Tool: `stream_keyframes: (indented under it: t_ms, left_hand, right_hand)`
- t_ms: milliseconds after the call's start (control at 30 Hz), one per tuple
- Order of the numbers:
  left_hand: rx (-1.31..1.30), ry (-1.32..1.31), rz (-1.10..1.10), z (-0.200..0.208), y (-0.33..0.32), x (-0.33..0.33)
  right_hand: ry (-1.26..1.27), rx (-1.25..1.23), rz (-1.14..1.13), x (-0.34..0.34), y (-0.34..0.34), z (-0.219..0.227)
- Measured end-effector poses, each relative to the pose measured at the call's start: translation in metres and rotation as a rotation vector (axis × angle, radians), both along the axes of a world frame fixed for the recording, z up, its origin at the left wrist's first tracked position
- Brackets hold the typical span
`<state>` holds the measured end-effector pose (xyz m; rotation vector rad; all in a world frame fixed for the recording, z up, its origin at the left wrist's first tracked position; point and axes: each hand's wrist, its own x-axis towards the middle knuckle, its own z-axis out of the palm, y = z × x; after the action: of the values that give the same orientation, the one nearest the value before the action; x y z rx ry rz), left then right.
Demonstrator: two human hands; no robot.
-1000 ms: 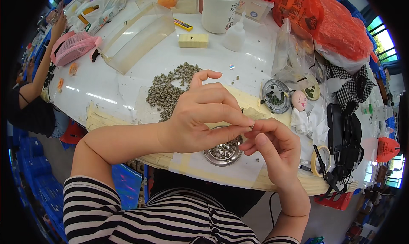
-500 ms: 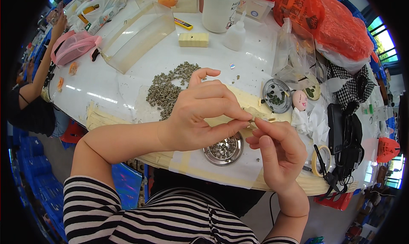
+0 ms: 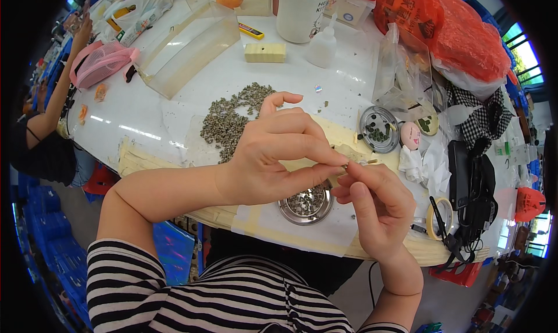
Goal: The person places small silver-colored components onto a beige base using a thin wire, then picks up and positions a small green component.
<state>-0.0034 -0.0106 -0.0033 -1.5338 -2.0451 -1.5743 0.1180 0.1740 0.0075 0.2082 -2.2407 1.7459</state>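
My left hand [image 3: 279, 150] reaches across the table's front edge, thumb and index fingertip pinched on a small dull metal piece [image 3: 345, 166]. My right hand [image 3: 381, 208] meets it from the right. Its index fingertip presses against the piece, and the other fingers are curled; whether something is inside them is hidden. Under the hands stands a round metal dish [image 3: 303, 218] with many tiny pieces in it, partly covered by the left hand. A large heap of similar small metal pieces [image 3: 224, 124] lies behind my left wrist.
To the right are a round dish of dark green bits [image 3: 379, 129], a pink oval object [image 3: 410, 135], crumpled tissue [image 3: 427, 167] and a tape roll [image 3: 439, 218]. Farther back stand a squeeze bottle [image 3: 322, 47], a pale block [image 3: 265, 53] and a clear tray [image 3: 180, 54]. A co-worker's arm [image 3: 58, 100] is at far left.
My right hand has shifted very slightly left, its index fingertip closer on the small metal piece. The left hand keeps its pinch. The view has moved a little.
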Motion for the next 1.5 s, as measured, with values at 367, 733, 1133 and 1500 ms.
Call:
stream_keyframes:
  t_ms: [367, 733, 1133, 1500]
  left_hand:
    - [-0.010, -0.045, -0.032, -0.0007, -0.0004, 0.0006]
    - [0.006, -0.133, -0.046, -0.0041, 0.0015, -0.0014]
    - [0.004, -0.147, -0.049, -0.0037, 0.0012, -0.0018]
    - [0.003, -0.150, -0.050, -0.0035, 0.0015, -0.0015]
  right_hand:
    - [-0.300, -0.405, 0.141, 0.0024, 0.0028, 0.0032]
    - [-0.247, -0.354, 0.073, 0.0028, 0.0022, 0.0045]
    - [-0.183, -0.289, 0.061, 0.0031, 0.0022, 0.0030]
    - [-0.163, -0.247, 0.076, 0.0033, 0.0026, 0.0012]
